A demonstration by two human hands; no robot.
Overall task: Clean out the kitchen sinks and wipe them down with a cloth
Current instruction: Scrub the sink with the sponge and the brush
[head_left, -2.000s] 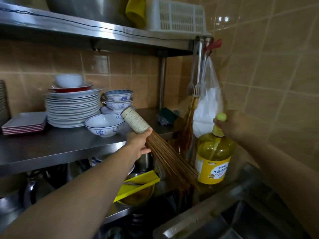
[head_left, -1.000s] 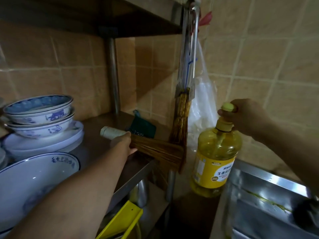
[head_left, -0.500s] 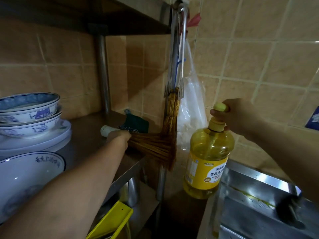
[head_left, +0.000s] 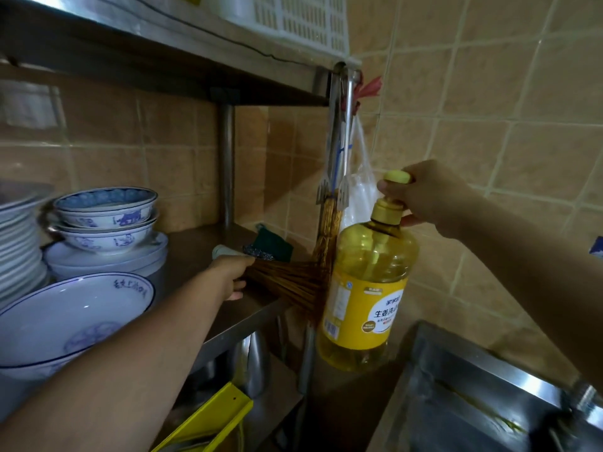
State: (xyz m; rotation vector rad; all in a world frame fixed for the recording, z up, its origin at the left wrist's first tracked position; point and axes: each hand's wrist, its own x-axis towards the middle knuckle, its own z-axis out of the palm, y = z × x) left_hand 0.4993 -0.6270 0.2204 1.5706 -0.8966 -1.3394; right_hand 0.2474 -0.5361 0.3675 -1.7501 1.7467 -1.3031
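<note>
My left hand (head_left: 230, 275) grips the handle of a bamboo brush (head_left: 287, 283) that lies flat on the steel shelf (head_left: 195, 252), bristles pointing right past the shelf's edge. My right hand (head_left: 427, 199) holds a big yellow bottle of dish soap (head_left: 365, 288) by its pump neck, lifted beside the shelf post. The steel sink (head_left: 483, 402) sits at the lower right, its basin partly in view. A dark green scouring pad (head_left: 272, 244) with a steel wool ball lies just behind the brush.
Stacked blue-and-white bowls (head_left: 106, 216) and plates (head_left: 16, 243) fill the shelf's left side. A plastic bag (head_left: 355, 190) and a second brush hang from the shelf post (head_left: 339, 132). A white basket (head_left: 300, 17) sits on the upper shelf. A yellow dustpan (head_left: 208, 422) stands below.
My left hand has laid the brush down flat on the shelf from a raised, tilted hold. The soap bottle stays lifted in my right hand; the view has shifted closer to the shelf.
</note>
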